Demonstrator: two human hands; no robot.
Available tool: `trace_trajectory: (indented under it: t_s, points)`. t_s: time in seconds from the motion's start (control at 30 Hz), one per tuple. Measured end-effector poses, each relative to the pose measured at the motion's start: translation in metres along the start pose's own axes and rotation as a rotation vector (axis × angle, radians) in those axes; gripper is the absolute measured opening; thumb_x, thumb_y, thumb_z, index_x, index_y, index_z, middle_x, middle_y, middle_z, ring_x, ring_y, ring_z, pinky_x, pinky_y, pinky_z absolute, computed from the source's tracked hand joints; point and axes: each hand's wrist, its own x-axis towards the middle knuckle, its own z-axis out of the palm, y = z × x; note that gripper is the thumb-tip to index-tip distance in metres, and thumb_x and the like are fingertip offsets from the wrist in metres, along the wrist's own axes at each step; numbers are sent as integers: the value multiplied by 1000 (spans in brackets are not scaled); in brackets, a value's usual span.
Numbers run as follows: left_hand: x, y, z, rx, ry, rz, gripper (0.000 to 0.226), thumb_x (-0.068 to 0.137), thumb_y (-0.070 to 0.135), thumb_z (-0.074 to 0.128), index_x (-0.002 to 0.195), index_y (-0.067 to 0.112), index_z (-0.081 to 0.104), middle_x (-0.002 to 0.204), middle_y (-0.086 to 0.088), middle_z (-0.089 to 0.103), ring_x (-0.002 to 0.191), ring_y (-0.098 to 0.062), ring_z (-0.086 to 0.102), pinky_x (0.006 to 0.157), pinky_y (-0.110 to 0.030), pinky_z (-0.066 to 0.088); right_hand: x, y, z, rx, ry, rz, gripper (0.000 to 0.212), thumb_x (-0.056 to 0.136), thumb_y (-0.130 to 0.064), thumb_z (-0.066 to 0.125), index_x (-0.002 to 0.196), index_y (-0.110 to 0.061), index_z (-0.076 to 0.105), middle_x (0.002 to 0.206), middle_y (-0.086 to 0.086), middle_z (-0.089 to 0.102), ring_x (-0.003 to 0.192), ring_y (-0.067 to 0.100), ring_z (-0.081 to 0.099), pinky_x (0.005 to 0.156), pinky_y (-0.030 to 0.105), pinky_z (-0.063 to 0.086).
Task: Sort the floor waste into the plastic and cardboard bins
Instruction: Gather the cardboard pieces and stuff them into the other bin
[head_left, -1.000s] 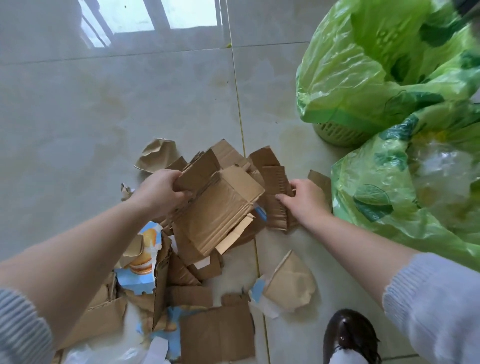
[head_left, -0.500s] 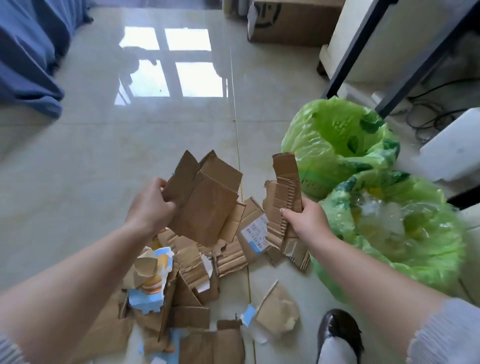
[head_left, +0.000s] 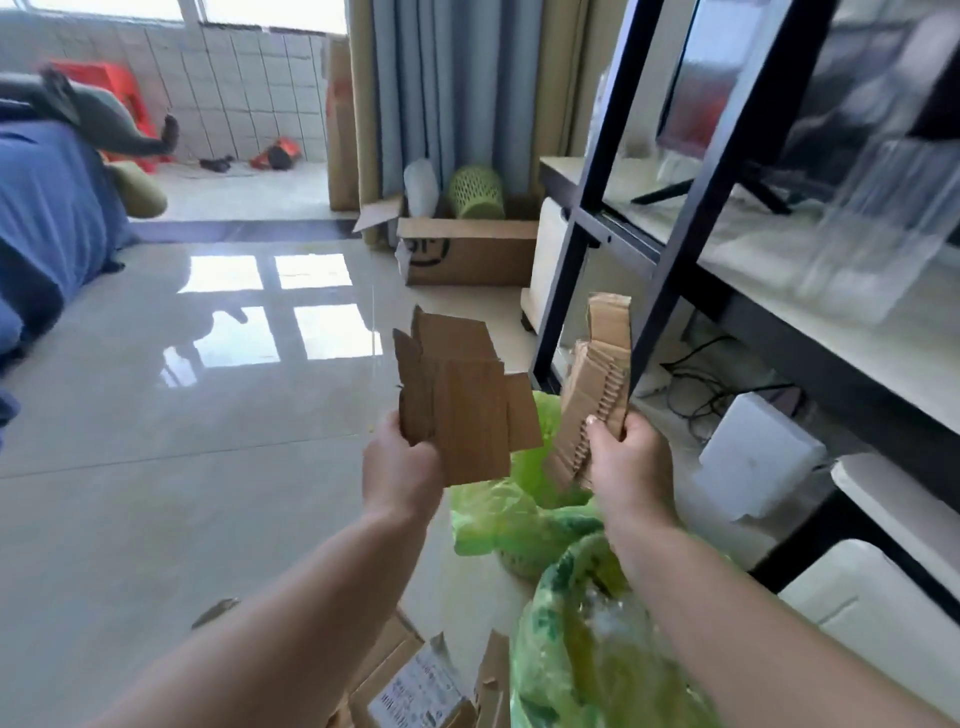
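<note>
Two hands up, two loads of cardboard in the air! The left hand (head_left: 402, 470) grips a stack of flat brown cardboard pieces (head_left: 457, 400), fingers curled round the lower left edge, the sheets standing upright and fanned a little; I can't count the layers exactly. The right hand (head_left: 626, 462) clamps a torn corrugated strip (head_left: 597, 384) near its lower end, thumb across the front, the ridged inner face showing and the top end reaching up in front of the black shelf frame (head_left: 670, 291).

Below and between the hands sit two green bag-lined bins: the far bin (head_left: 511, 514) lies right beneath the held cardboard, its basket edge just showing under the bag, and the near bin (head_left: 582, 654) sits at the lower right beneath the right forearm, with clear plastic visible inside.

On the floor (head_left: 182, 467) at the bottom edge, more cardboard scraps (head_left: 415, 686) remain, one bearing a white printed label, plus one small scrap (head_left: 215, 610) lying apart to the left.

At the back stands one open cardboard box (head_left: 470, 249) with one green basket (head_left: 475, 192) in it, and blue bedding (head_left: 49, 218) shows at the left.
</note>
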Motion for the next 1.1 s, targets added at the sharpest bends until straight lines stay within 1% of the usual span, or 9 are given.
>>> trace_trajectory:
  t_s: [0.13,0.2,0.33,0.43,0.57,0.67,0.8,0.97,1.1]
  points:
    - [11,17,75,-29,-62,103,36,78,1,46,104,24,57,96,-5,66,85,-23,60,76,-36,51,33,1,15,-55,-40,-107,15,92,-16,50,96,-16,64,82,-2,61,73,18,53,63,25,35]
    - [12,18,103,-34,-167,145,35,79,2,48,95,32,58,91,3,68,86,-18,63,76,-34,52,49,7,23,-9,-91,-49,15,94,-22,48,97,-20,63,86,-3,63,78,19,56,62,25,37]
    - [23,11,134,-29,-335,141,41,81,0,50,114,24,56,103,-6,69,87,-23,66,69,-42,55,76,26,23,190,-298,93,22,91,-22,49,107,-26,63,93,-1,69,82,15,63,66,26,46]
    - [32,2,143,19,-412,92,47,79,6,57,123,23,54,96,6,68,82,-14,68,69,-42,58,92,46,17,277,-405,218,24,92,-32,47,102,-23,68,97,6,72,92,24,67,80,39,53]
    - [36,-11,147,149,-495,52,55,79,18,63,131,26,47,86,28,54,74,10,60,65,-14,53,101,77,19,314,-496,478,41,92,-45,42,100,-17,70,98,9,73,90,27,69,78,40,56]
    - [41,-19,149,184,-532,-19,57,81,18,65,134,24,44,97,20,57,79,6,60,56,-10,49,105,93,26,265,-529,568,49,93,-50,36,113,-16,65,112,11,67,105,30,62,96,47,48]
    - [52,-29,153,253,-542,-43,60,83,16,65,138,22,41,130,3,56,93,-2,58,66,-11,50,109,105,37,346,-559,666,53,93,-55,34,109,-16,67,112,13,68,102,29,64,95,47,49]
    - [65,-40,152,281,-550,-155,65,81,31,68,138,21,40,123,4,59,75,7,54,45,-4,43,115,107,49,224,-547,665,72,84,-70,35,134,-20,48,142,11,46,130,28,42,110,46,31]
    - [75,-54,149,333,-458,-220,51,83,44,61,123,14,57,97,-1,70,86,-13,66,78,-29,56,117,109,51,204,-492,650,64,90,-59,39,137,-15,43,145,6,42,132,25,39,101,37,31]
